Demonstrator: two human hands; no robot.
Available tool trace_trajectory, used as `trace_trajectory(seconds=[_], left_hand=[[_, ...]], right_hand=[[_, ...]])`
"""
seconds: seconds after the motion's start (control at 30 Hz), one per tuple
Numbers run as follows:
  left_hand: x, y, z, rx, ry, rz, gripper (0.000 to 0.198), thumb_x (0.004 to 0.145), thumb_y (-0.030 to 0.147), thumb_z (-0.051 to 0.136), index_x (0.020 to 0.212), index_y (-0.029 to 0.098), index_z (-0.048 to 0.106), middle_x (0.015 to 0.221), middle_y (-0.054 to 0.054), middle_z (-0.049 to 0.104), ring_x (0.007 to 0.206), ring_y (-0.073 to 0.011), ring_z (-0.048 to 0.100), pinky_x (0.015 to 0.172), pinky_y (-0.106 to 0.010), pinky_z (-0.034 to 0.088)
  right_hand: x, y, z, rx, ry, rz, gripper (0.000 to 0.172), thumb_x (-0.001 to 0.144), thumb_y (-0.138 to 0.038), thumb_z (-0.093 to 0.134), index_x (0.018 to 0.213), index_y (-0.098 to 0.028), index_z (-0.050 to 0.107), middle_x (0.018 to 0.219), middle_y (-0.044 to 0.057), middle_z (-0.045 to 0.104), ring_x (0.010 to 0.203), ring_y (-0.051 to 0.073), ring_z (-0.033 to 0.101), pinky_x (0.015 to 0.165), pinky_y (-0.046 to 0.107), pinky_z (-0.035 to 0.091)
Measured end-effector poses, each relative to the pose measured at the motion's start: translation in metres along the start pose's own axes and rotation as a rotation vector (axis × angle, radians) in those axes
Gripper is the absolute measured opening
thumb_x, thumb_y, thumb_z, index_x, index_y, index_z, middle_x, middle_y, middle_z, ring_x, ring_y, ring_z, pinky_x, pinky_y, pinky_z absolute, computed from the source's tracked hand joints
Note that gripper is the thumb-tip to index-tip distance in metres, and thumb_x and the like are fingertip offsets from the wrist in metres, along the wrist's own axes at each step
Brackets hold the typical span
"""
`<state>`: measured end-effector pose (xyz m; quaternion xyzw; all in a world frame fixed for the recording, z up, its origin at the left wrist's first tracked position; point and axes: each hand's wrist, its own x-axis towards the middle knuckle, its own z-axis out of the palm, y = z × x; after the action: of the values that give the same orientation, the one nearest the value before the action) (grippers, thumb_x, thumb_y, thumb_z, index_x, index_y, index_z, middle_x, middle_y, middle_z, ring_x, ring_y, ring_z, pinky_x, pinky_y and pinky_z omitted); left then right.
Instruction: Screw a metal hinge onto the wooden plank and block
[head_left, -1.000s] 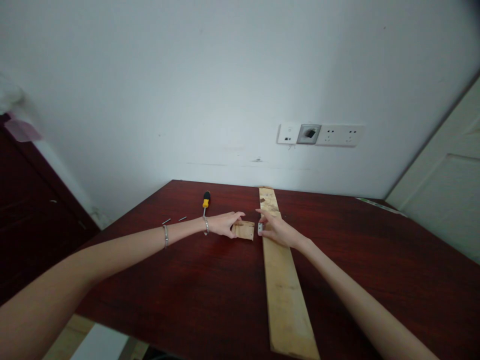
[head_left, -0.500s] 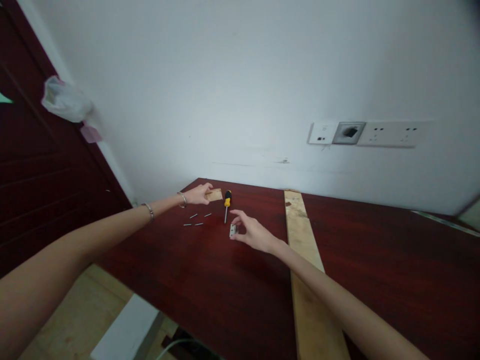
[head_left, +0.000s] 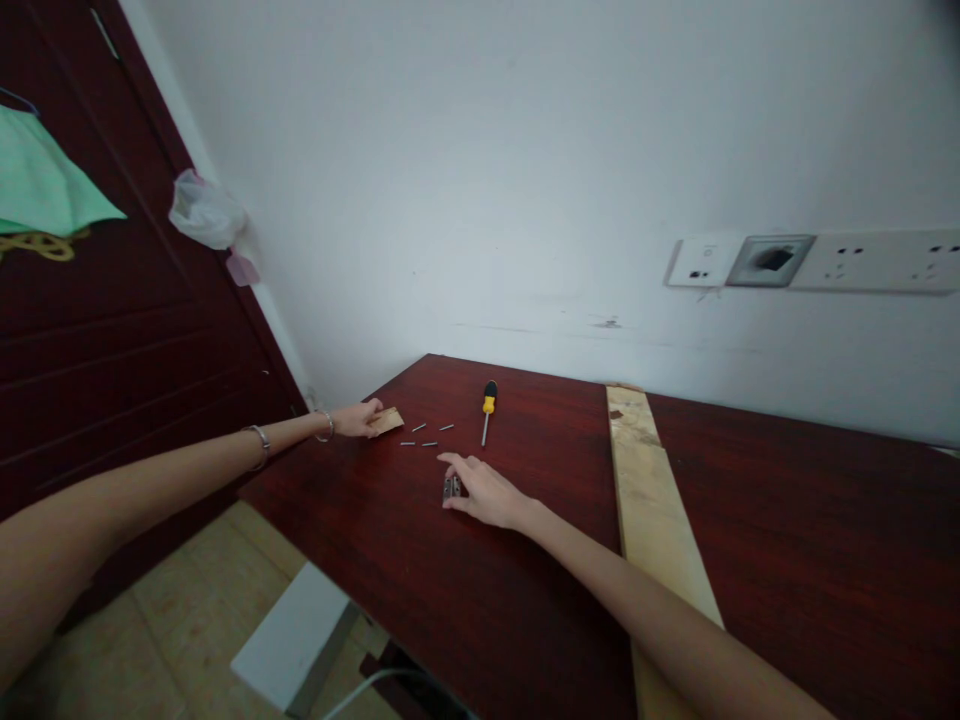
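My left hand reaches far to the left edge of the dark red table and grips a small wooden block that rests on the tabletop. My right hand is lower on the table, fingers pinched on a small metal hinge that lies against the surface. Several small screws lie between the two hands. A yellow-and-black screwdriver lies just beyond the screws, tip toward me.
A long pale wooden plank lies lengthwise on the table to the right of my right arm. Wall sockets sit above the table. A dark wooden door stands at the left, with a white stool or step on the floor below.
My left hand carried the wooden block from beside the plank to the table's left edge. My right hand moved the hinge left, off the plank, down onto the tabletop. The camera turned left.
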<state>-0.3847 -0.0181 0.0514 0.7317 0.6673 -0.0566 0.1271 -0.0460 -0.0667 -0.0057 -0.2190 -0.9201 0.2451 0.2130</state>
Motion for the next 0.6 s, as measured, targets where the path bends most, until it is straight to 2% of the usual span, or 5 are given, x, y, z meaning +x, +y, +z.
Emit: trace_trajectory(seconds=[0.3, 0.47, 0.6], left_hand=[[-0.009, -0.025, 0.013, 0.026, -0.039, -0.011, 0.055, 0.064, 0.038, 0.051, 0.109, 0.011, 0.035, 0.099, -0.012, 0.057, 0.089, -0.024, 0.057, 0.067, -0.026, 0.041], [-0.007, -0.024, 0.016, 0.045, -0.034, -0.04, 0.07, 0.063, 0.033, 0.051, 0.123, 0.007, 0.027, 0.11, -0.015, 0.055, 0.098, -0.0249, 0.056, 0.075, -0.026, 0.043], [-0.004, -0.02, 0.013, 0.104, -0.08, -0.065, 0.076, 0.063, 0.031, 0.053, 0.128, 0.005, 0.025, 0.11, -0.017, 0.056, 0.097, -0.0269, 0.057, 0.075, -0.029, 0.044]], right_hand=[[-0.005, 0.005, 0.004, 0.049, 0.023, 0.016, 0.066, 0.077, -0.036, 0.064, 0.134, -0.021, 0.035, 0.112, 0.007, 0.06, 0.105, 0.021, 0.051, 0.093, 0.036, 0.04], [-0.007, 0.003, 0.001, 0.021, -0.013, 0.012, 0.068, 0.078, -0.036, 0.062, 0.137, -0.02, 0.033, 0.112, 0.009, 0.059, 0.105, 0.021, 0.052, 0.092, 0.035, 0.041], [-0.013, -0.008, -0.017, -0.053, -0.017, 0.014, 0.069, 0.082, -0.035, 0.055, 0.141, -0.017, 0.024, 0.127, 0.013, 0.05, 0.113, 0.022, 0.047, 0.095, 0.035, 0.039]])
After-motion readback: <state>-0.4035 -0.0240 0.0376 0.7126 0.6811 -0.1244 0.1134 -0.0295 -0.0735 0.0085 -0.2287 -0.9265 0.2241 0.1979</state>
